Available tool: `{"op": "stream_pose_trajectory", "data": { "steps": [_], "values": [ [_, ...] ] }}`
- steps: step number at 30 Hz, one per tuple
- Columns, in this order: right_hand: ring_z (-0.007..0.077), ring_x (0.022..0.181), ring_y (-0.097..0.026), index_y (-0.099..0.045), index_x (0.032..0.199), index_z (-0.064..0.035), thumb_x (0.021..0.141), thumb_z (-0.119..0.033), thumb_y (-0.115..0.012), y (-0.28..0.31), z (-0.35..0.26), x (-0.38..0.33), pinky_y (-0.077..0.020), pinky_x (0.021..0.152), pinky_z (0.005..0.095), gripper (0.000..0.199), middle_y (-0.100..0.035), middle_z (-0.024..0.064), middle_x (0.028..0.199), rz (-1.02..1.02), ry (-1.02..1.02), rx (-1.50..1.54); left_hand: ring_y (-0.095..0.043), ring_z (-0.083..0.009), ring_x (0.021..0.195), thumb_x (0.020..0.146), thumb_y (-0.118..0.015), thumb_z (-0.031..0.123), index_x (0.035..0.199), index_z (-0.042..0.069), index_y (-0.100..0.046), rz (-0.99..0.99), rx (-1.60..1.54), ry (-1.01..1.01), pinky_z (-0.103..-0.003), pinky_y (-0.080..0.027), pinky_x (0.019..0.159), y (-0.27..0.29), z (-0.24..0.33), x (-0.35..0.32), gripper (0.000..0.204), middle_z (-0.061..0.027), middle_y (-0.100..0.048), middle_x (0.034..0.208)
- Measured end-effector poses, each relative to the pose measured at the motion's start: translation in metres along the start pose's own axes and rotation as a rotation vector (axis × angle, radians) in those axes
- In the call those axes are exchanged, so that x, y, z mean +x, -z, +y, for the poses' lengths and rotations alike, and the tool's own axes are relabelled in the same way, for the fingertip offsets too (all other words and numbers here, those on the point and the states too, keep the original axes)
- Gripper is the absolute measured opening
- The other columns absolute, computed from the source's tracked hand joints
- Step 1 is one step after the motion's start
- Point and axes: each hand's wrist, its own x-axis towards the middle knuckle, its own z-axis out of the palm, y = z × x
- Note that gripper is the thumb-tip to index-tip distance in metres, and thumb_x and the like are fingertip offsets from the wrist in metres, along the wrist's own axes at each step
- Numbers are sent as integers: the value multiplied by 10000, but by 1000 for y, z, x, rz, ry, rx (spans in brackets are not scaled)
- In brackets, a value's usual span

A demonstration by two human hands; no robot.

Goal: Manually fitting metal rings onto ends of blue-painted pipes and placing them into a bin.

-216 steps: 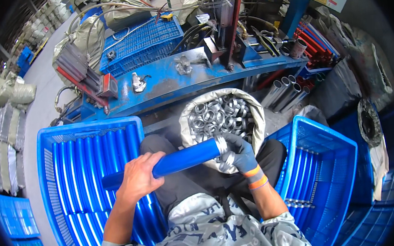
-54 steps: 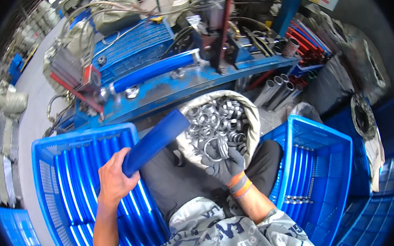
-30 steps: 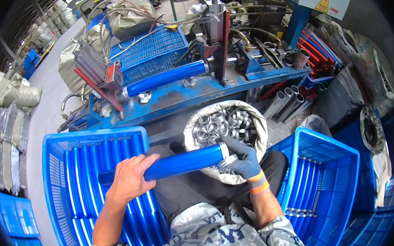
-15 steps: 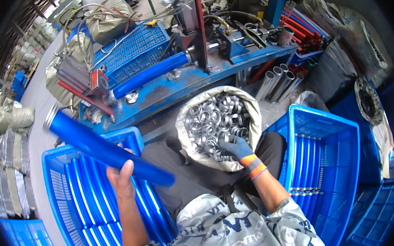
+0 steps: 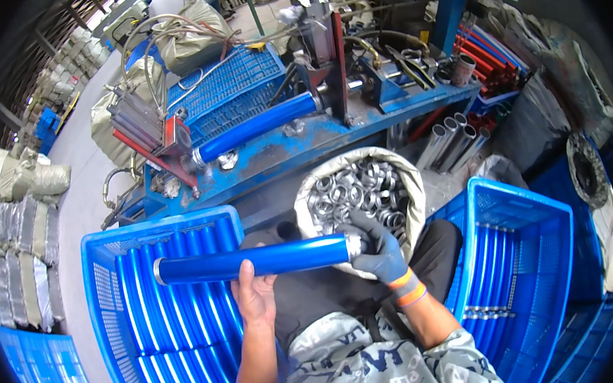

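Note:
A shiny blue metal tube (image 5: 254, 261) lies nearly level across my lap. My bare left hand (image 5: 255, 294) grips it from below near its middle, with the thumb on the near side. A silver ring (image 5: 158, 271) sits on the tube's left end. At its right end, my right hand (image 5: 379, 249), in a grey glove with an orange cuff, closes round another silver ring (image 5: 355, 247) against the tube; part of this ring is hidden by the fingers. Just behind the right hand stands a whitish sack (image 5: 417, 204) of loose silver rings (image 5: 342, 192).
A blue crate (image 5: 91, 241) of blue tubes stands at my left, another (image 5: 564, 221) with fitted tubes at my right. Ahead, a blue machine bench (image 5: 261, 159) holds a clamped blue tube (image 5: 258, 127). Bare metal pipes (image 5: 447, 144) lean beside the bench.
The tube has swung from a steep slant to nearly level and moved right. My right hand has come up out of the sack to the tube's right end with a ring.

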Motion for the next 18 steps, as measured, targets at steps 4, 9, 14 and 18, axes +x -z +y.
{"op": "stream_pose_trajectory", "data": {
  "steps": [4, 9, 14, 18],
  "values": [
    [203, 1465, -651, -443, 1770, 43, 927, 42, -931, -8, 4, 0, -545, 1219, 361, 973, -587, 149, 1729, 8, -43, -183, -804, -303, 1255, 1104, -817, 350, 1531, 72, -656, 19, 55, -47, -490, -716, 1013, -6, 5, -4, 535, -182, -775, 1426],
    [159, 1376, -674, -530, 1730, 33, 984, 46, -843, -16, -16, 17, -540, 1206, 347, 809, -727, 109, 1548, 10, -32, -415, -783, -326, 1294, 1114, -792, 276, 1507, 96, -655, -5, 44, -24, -511, -702, 1011, -1, -7, 12, 454, -189, -756, 1458],
    [151, 1377, -685, -528, 1742, 6, 979, 55, -764, -38, -38, 60, -529, 1209, 322, 800, -698, 82, 1585, -135, -195, -302, -747, -318, 1349, 1111, -800, 414, 1517, 54, -671, -45, -9, -59, -521, -634, 1126, 16, 7, 36, 558, -163, -745, 1492],
    [183, 1450, -657, -490, 1732, 72, 1096, -175, -776, -1, -30, 174, -551, 1165, 329, 740, -669, 158, 1616, 60, -46, -624, -706, -330, 1420, 1139, -747, 511, 1548, 38, -653, 12, -178, -39, -543, -562, 1228, 18, 25, 47, 632, -149, -747, 1503]
  ]
}}
